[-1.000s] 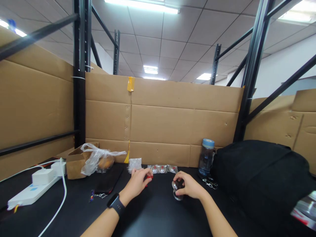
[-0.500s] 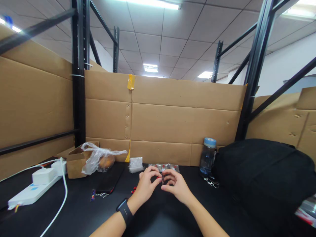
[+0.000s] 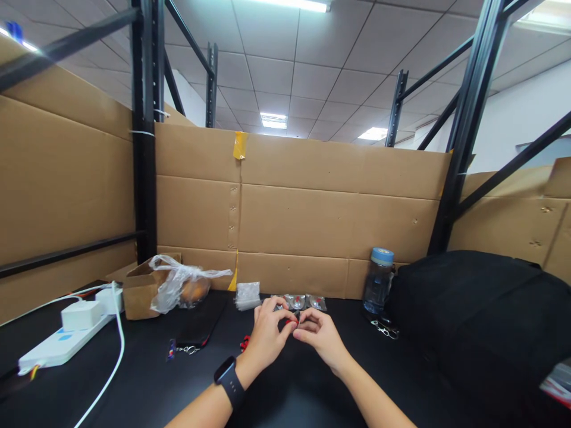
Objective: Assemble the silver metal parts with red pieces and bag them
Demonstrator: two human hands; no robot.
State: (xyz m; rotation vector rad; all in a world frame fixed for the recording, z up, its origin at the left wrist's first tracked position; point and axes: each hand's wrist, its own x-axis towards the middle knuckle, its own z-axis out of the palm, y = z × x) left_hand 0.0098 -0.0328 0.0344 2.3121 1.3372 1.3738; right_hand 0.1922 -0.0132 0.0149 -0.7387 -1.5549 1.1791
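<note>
Both hands meet over the middle of the black table. My left hand, with a dark watch on its wrist, pinches a small red piece at its fingertips. My right hand is closed around a small dark and shiny object that touches the red piece; I cannot make out what it is. Another small red item lies on the table just left of my left hand. Behind the hands lies a row of small clear packets with red parts.
A clear plastic packet, a black phone with a key ring, a cardboard box holding a plastic bag and a white power strip with adapters lie to the left. A water bottle, keys and a large black bag are at the right. Cardboard walls enclose the table.
My hands came together from apart: the right lifted the dark round object off the table and the left brought the red piece up to it. The camera tilted slightly.
</note>
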